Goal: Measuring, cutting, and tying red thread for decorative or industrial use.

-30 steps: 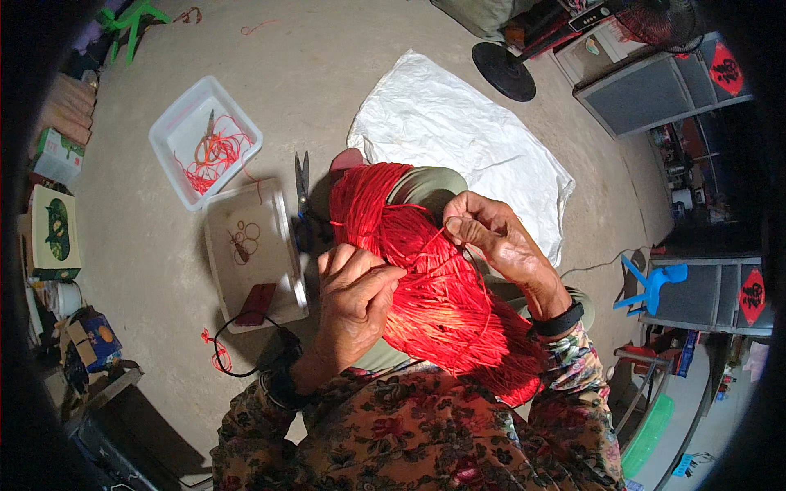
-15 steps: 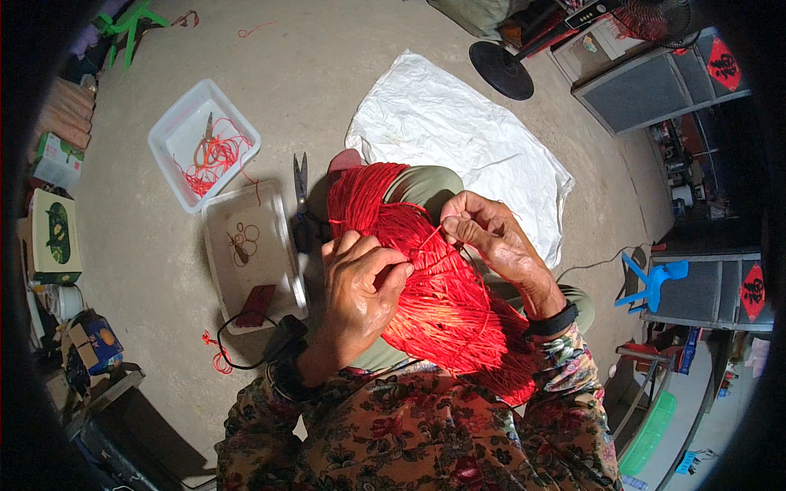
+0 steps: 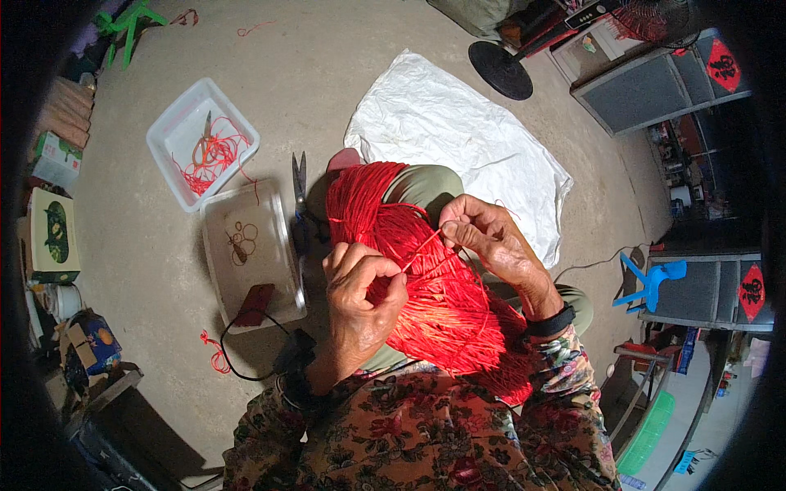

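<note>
A thick bundle of red cord [image 3: 458, 319] lies across my lap, its many strands spread toward my right forearm. My left hand [image 3: 362, 288] is closed in a pinch at the bundle's left side. My right hand [image 3: 490, 237] pinches too, a little farther off on the right. Between the two pinches a single red strand [image 3: 422, 250] runs taut and slanting over the bundle. Both hands' fingertips hide the exact ends of that strand. Dark-handled scissors [image 3: 300, 192] lie on the floor just left of the bundle, blades pointing away.
Left of me stand a white tray [image 3: 166, 135] with scissors and red cord scraps, and a clear bin [image 3: 214, 274] holding rubber bands and a dark red flat object. A white sheet [image 3: 458, 114] covers floor ahead. A fan base [image 3: 501, 72] and blue stool [image 3: 651, 282] stand right.
My left hand has shifted slightly, its fingers now drawn into a tighter pinch with the strand stretched toward my right hand. The right hand has hardly moved.
</note>
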Demonstrator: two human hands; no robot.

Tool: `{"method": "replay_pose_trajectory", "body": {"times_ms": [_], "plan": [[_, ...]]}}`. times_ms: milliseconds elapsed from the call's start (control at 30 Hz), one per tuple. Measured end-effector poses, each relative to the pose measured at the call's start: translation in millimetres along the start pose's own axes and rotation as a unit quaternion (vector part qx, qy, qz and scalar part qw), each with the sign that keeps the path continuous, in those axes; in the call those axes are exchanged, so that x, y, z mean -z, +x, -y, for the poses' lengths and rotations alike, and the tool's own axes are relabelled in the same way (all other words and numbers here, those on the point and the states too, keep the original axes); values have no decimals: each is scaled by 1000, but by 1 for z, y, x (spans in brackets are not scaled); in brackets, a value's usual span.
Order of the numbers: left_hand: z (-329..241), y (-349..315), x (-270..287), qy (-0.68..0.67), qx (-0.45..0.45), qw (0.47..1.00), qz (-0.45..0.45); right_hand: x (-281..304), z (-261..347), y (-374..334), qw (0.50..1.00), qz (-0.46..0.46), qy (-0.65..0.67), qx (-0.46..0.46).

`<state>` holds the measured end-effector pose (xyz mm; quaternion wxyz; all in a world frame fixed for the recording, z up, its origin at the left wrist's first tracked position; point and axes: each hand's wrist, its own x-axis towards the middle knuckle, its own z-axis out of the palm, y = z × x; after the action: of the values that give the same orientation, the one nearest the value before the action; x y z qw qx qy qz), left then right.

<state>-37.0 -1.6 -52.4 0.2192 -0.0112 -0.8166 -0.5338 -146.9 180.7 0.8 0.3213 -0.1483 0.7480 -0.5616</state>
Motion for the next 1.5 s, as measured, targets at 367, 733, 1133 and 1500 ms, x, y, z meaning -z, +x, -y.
{"method": "replay_pose_trajectory", "body": {"times_ms": [367,733,1133,1500], "plan": [[3,-5,4,-90,-5,995,-42,2,1,-2,1000,14,-4,-14],[11,1,8,-171,81,982,-26,1,1,-2,1000,15,14,-10],[-4,4,15,-90,0,994,59,7,2,-5,999,38,1,2],[8,-5,20,-76,-83,989,99,8,4,-5,999,35,32,-2]]}}
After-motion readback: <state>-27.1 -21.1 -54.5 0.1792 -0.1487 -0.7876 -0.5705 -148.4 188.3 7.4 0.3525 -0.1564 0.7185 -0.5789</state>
